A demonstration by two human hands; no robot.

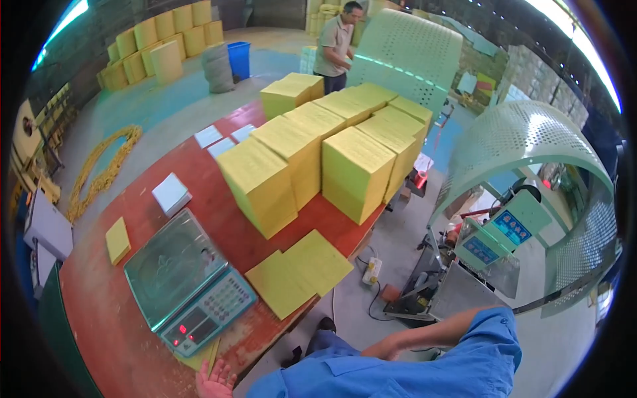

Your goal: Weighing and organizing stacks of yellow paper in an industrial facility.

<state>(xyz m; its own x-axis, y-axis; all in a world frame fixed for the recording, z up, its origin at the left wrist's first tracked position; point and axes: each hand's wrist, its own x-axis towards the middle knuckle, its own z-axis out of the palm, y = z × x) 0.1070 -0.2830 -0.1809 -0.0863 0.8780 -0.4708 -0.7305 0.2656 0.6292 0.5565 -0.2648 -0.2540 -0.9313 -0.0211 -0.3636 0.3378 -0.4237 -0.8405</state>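
My left hand [216, 381] is at the table's near edge, palm up, fingers spread and holding nothing. Just beyond its fingertips, a yellow sheet [202, 358] sticks out from beneath the digital scale [176, 272], which has a clear pan, a keypad and a lit red display. My right hand [379, 349] rests against the front of my body, its fingers hidden. Right of the scale lie overlapping yellow sheets [298, 272]. Behind them stand tall stacks of yellow paper [318, 139]. A thin yellow stack [118, 240] and a white stack [171, 192] lie left of and beyond the scale.
The red table [99, 318] has worn edges. To the right stand a perforated metal drum guard [524, 139] and a machine with a control box [507, 229]. A person [335, 50] stands behind the stacks. A power strip [372, 270] with cables lies on the floor.
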